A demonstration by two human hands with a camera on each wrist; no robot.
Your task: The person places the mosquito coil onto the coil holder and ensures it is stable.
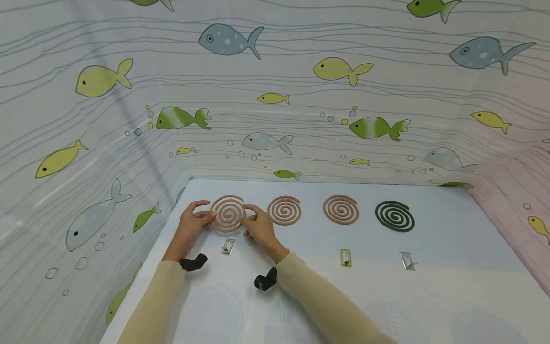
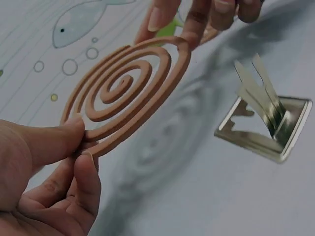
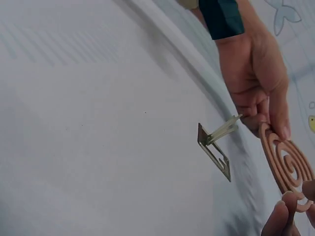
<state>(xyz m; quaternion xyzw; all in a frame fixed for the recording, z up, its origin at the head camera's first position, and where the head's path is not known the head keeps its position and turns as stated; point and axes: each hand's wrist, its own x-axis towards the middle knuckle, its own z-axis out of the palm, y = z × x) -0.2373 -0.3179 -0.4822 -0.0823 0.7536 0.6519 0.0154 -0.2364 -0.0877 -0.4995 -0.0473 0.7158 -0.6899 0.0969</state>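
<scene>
A brown mosquito coil is held up off the table between both hands, its shadow falling on the surface below. My left hand pinches the rim at the left, thumb on top and fingers beneath, as the left wrist view shows. On the opposite rim, my right hand pinches the coil with thumb and fingers. A small metal coil stand lies just in front of the coil, its two prongs bent upward. In the right wrist view the left hand and the coil stand appear too.
To the right lie two more brown coils and a dark green coil in a row. Nearer me are two other metal stands. A fish-patterned curtain surrounds the white table.
</scene>
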